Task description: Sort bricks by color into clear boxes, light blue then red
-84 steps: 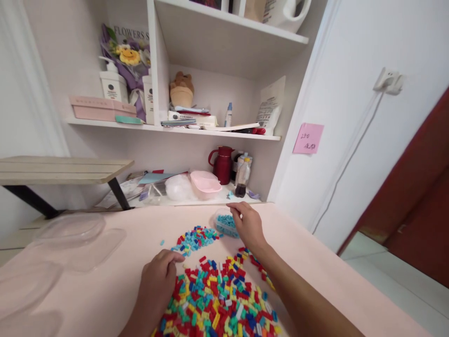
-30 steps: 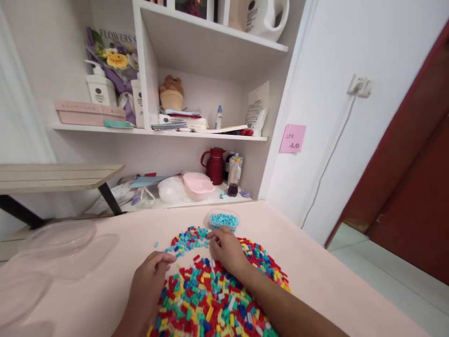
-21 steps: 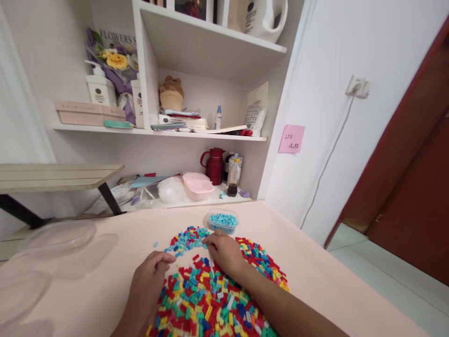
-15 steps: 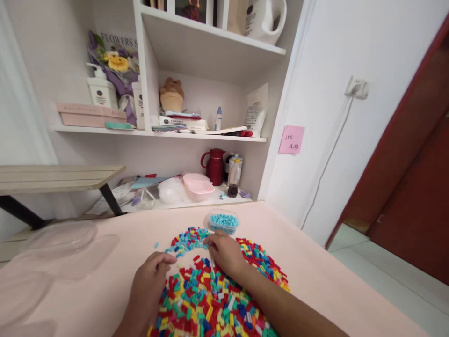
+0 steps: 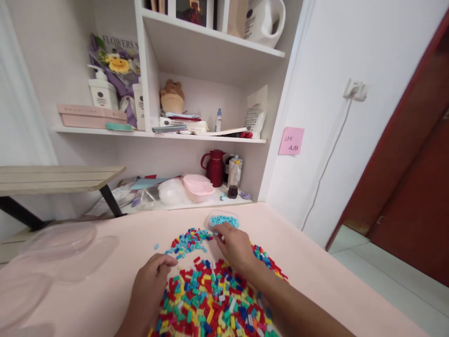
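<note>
My right hand (image 5: pixel 234 245) is at the near edge of a clear plastic tub (image 5: pixel 209 221) filled with small light-blue bricks (image 5: pixel 224 220). Its thumb and fingertips are pinched together, and whatever they hold is too small or hidden to make out. To the left of the large pile of mixed-colour toy bricks (image 5: pixel 206 295), my left hand (image 5: pixel 151 276) rests with its fingers curled and pressed together; its grip is hidden. A smaller heap, mostly blue bricks (image 5: pixel 189 242), lies between the hands and short of the tub.
Clear plastic lids or trays (image 5: pixel 87 257) lie on the pink tabletop (image 5: pixel 136 234) at left. A single blue brick (image 5: pixel 156 246) sits apart. Behind stand a pink bowl (image 5: pixel 198 187), a red jug (image 5: pixel 214 168) and a bottle (image 5: pixel 234 180) on the low shelf.
My right hand has moved right and slightly away from the blue heap, to the tub's near edge. My left hand has stayed nearly in place.
</note>
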Demonstrator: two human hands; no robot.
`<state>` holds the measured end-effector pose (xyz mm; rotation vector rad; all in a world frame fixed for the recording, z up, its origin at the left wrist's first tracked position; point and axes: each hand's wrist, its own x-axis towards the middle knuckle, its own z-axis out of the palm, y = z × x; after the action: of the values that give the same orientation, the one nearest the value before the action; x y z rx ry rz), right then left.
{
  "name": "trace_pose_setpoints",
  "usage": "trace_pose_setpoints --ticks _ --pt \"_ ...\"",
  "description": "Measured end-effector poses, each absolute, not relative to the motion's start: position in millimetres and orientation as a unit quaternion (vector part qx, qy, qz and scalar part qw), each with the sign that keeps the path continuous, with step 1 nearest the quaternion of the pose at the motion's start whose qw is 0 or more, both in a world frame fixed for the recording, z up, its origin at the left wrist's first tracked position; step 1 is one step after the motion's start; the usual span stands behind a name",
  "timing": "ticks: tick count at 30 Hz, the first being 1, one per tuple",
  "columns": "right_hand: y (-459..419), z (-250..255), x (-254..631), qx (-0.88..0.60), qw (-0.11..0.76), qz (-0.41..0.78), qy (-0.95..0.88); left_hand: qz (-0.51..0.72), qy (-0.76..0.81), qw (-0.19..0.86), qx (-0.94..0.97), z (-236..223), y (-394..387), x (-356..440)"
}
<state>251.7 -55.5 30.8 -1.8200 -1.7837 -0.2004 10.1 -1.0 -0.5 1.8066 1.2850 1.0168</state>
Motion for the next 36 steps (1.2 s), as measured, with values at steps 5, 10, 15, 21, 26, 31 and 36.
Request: trace_pose_setpoints --ticks 5,10,15,21,26,31,36 --pt "-48 33 289 -0.708 0.327 -0.131 -0.612 0.38 0.487 0.326 0.716 -5 0 10" --pt "-44 24 302 -0.695 0.387 -0.12 -0.594 0.381 0.487 0.305 0.724 -3 -2 10" --pt "-48 21 274 -0.626 0.423 -0.058 -0.652 0.38 0.487 0.31 0.723 -4 -1 10" --pt "-52 12 247 -0.644 0.291 0.039 -0.706 0.372 0.486 0.312 0.727 -8 1 9" --pt "-52 13 243 -0.655 0.225 0.036 -0.72 0.377 0.483 0.301 0.731 -6 -2 10" --pt "-50 12 239 -0.665 0.223 0.036 -0.712 0.378 0.484 0.293 0.733 0 -7 11" --pt "-49 8 239 -0.672 0.258 0.045 -0.693 0.375 0.485 0.291 0.735 1 -7 11"
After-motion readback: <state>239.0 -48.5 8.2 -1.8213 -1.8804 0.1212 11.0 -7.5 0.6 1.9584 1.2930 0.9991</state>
